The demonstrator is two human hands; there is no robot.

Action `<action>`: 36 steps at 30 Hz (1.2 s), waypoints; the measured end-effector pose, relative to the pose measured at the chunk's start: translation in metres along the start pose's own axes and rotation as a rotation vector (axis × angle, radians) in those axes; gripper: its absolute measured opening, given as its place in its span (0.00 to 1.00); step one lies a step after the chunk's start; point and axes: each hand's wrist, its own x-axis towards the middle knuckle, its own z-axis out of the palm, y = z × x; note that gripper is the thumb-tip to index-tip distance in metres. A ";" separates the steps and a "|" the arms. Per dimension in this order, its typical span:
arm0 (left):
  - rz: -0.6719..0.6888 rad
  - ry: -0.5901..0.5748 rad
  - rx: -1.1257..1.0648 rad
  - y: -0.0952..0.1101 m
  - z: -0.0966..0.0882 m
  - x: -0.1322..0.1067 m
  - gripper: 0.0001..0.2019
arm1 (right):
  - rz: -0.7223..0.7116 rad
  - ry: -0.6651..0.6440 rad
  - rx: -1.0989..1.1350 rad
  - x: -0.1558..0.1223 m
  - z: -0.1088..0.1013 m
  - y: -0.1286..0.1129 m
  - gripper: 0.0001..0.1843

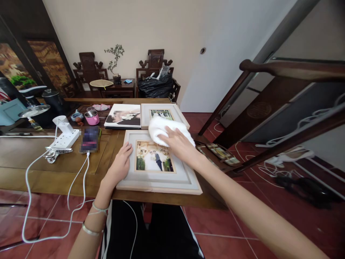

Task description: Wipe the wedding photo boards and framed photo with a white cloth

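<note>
A light wooden picture frame [159, 189] lies flat at the table's front edge, with a wide pale mat around a small wedding photo [155, 157]. My left hand [122, 162] is closed on the frame's left side, its fingers bent over the rim. On the upper right part of the same frame, my right hand [179, 142] presses a bunched white cloth [159, 128], fingers spread over it and gripping it. The cloth covers that corner and part of a second picture frame [183, 117] lying just behind. Beside that one is a photo album [124, 113].
To the left on the wooden table [107, 144] are a phone [90, 139] on a charging cable, a white power strip [66, 138], a metal clip [55, 154] and a pink cup [92, 117]. A dark wooden chair [258, 108] stands close at the right.
</note>
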 end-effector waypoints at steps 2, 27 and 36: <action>-0.007 0.018 -0.024 0.000 0.000 0.000 0.23 | -0.057 0.036 -0.023 0.017 0.012 0.004 0.41; 0.014 0.007 0.007 -0.001 0.001 -0.001 0.22 | -0.033 -0.008 0.058 0.000 0.017 -0.034 0.43; -0.017 0.017 -0.007 0.000 0.001 0.000 0.22 | -0.122 -0.187 0.106 -0.008 0.010 -0.062 0.39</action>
